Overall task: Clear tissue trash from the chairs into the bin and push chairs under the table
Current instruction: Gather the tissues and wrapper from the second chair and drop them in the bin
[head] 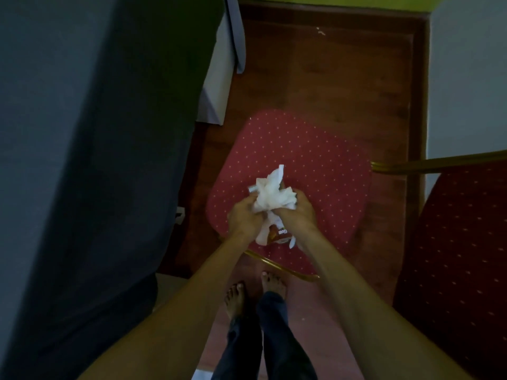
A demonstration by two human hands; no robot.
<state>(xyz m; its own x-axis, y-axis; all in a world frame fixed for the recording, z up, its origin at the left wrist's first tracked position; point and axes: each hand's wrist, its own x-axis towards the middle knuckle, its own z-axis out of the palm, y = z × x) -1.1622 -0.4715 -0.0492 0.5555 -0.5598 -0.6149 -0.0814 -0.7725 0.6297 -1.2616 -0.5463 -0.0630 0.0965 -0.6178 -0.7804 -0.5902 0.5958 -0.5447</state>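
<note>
Dim room, reddish-brown wooden floor (323, 78) underfoot, and right below me sits the chair (315, 149) with its pink-red dotted seat cushion, my landmark for everything else. Over the near half of that seat, both my hands are pressed together around a wad of white tissue trash (274, 193). My left hand (244, 220) clutches it from one side, my right hand (296, 212) from the other, fingers curled tight into the paper, with crumpled ends poking up beyond my knuckles. Tucked under the tissue, between my wrists, hangs a small wrapper (278, 235) with brown print, caught in the same grip. The chair's gold metal frame (277, 264) curves just on my side of the seat, and my bare feet (270, 283) stand right behind it. Left of the chair, a dark blue tablecloth (82, 160) drapes down, filling that whole side. Right of the chair, a second chair (461, 242), darker red with dots, stands close by against a pale wall (466, 78).
</note>
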